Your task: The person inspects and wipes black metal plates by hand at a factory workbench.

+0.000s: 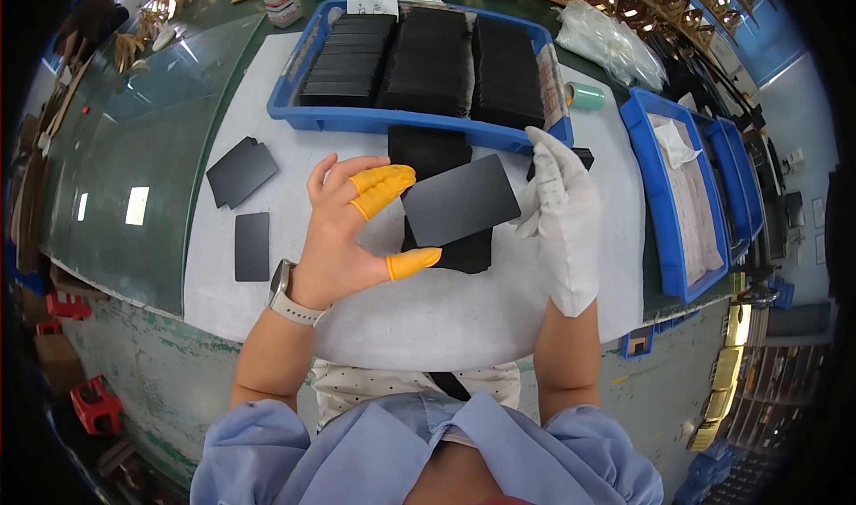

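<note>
Hanging between two hands: one card (462, 204), black, rectangular, tilted, above a black block (464, 260) on a white sheet (446, 327).

Right hand (560, 215): white-gloved, fingertips at the card's right end, apparently pinching it. Left hand (343, 224): yellow covers on the thumb and two fingers, opened wide about the card's left end; whether those tips bear on it, I cannot tell from where I stand. Watch (283, 293) at that wrist.

Risks, in my judgement: a drop, should the glove slip while the left hand bears no weight; a print, should an uncovered left finger brush the face; a chipped corner, should the card knock the tray beyond.

Around: blue tray (348, 117), holding three rows (426, 59) of black cards, its front wall standing between them and the hands. Loose cards (242, 175), overlapping, left on the sheet; a single card (252, 246) nearer. Green spool (587, 97), just beside the tray's right wall. Clear bag (611, 46), behind the spool. Second blue tray (655, 184), right, with white paper inside. Small black item (584, 157), partly hidden by the glove.
</note>
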The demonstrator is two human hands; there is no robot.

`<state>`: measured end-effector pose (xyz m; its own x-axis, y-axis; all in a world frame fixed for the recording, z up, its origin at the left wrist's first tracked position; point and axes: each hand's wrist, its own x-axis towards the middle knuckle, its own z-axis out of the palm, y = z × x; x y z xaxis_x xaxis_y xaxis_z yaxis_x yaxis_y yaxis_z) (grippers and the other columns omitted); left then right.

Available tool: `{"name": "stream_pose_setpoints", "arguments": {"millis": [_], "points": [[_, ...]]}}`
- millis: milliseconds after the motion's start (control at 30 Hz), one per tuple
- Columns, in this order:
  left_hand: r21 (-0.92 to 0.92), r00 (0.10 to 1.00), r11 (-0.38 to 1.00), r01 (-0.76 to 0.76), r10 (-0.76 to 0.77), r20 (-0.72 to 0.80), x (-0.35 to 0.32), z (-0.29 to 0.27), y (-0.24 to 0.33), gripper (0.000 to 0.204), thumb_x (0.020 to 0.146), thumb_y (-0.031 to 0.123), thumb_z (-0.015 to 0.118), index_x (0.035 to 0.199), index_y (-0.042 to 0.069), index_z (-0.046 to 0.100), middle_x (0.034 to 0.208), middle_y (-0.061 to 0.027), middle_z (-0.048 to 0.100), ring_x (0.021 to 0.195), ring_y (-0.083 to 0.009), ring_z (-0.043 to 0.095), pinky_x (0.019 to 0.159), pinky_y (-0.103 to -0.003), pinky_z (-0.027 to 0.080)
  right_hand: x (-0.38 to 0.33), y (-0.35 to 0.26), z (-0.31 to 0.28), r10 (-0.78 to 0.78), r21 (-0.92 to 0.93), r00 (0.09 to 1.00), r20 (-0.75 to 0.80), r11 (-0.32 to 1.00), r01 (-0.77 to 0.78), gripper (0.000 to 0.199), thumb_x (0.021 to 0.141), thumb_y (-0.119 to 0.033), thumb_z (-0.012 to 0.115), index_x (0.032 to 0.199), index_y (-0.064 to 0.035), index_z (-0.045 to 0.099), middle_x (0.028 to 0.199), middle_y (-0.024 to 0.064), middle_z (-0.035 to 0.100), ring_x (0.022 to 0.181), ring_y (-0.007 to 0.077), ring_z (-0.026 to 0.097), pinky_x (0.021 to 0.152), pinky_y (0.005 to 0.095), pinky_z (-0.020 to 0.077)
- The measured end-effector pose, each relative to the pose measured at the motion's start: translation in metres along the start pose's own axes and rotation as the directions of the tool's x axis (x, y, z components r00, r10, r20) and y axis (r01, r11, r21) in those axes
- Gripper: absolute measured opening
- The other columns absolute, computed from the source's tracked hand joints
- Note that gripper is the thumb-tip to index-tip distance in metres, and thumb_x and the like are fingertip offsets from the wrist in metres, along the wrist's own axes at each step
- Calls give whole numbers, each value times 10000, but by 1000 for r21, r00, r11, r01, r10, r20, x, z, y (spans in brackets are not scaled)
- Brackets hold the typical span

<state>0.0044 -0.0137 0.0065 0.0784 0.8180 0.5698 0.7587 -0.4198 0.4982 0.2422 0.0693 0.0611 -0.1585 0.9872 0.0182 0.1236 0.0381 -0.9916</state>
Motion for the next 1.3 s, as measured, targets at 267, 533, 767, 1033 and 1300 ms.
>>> {"name": "stream_pose_setpoints", "arguments": {"millis": [267, 533, 767, 1033, 1300], "points": [[20, 1000, 1000, -11, 11, -12, 0, 0, -1, 694, 650, 368, 972, 1235, 81, 735, 1252, -44, 709, 1297, -263, 593, 1208, -527, 227, -2, 2, 8, 30, -93, 994, 104, 995, -20, 507, 1029, -207, 715, 1444, 47, 570, 729, 20, 642, 592, 53, 565, 522, 214, 471], [29, 1000, 1000, -1, 2, -24, 0, -2, -2, 714, 655, 353, 974, 1263, 78, 723, 1260, -58, 703, 1289, -268, 596, 1213, -522, 236, 6, 3, -2, 46, 95, 998, 45, 994, -50, 404, 1032, -181, 707, 1362, 41, 634, 822, 21, 694, 591, 45, 585, 533, 181, 435], [-8, 992, 996, 92, -92, -85, -3, 4, -3, 658, 736, 286, 940, 1309, 70, 699, 1249, -78, 697, 1284, -287, 575, 1198, -483, 281, 20, 21, 3, 276, 54, 943, 185, 956, -290, 240, 936, -93, 816, 1101, 28, 690, 866, 33, 699, 638, 62, 637, 558, 203, 485], [-35, 985, 993, 109, -103, 140, -4, -5, -8, 598, 739, 327, 938, 1240, 79, 725, 1322, -109, 657, 1257, -316, 556, 1132, -451, 357, 46, 70, 22, 235, -129, 941, 243, 970, -209, 235, 919, -129, 816, 1030, 44, 702, 854, 97, 717, 719, 142, 697, 668, 285, 558], [48, 918, 995, 92, -104, 382, -3, -3, 9, 708, 700, 362, 954, 1265, 10, 714, 1261, -168, 633, 1197, -339, 523, 1092, -439, 378, 41, 38, 24, 260, -522, 956, 134, 838, -155, 298, 946, -282, 790, 938, 14, 750, 755, 122, 701, 701, 185, 685, 691, 321, 551]]}}
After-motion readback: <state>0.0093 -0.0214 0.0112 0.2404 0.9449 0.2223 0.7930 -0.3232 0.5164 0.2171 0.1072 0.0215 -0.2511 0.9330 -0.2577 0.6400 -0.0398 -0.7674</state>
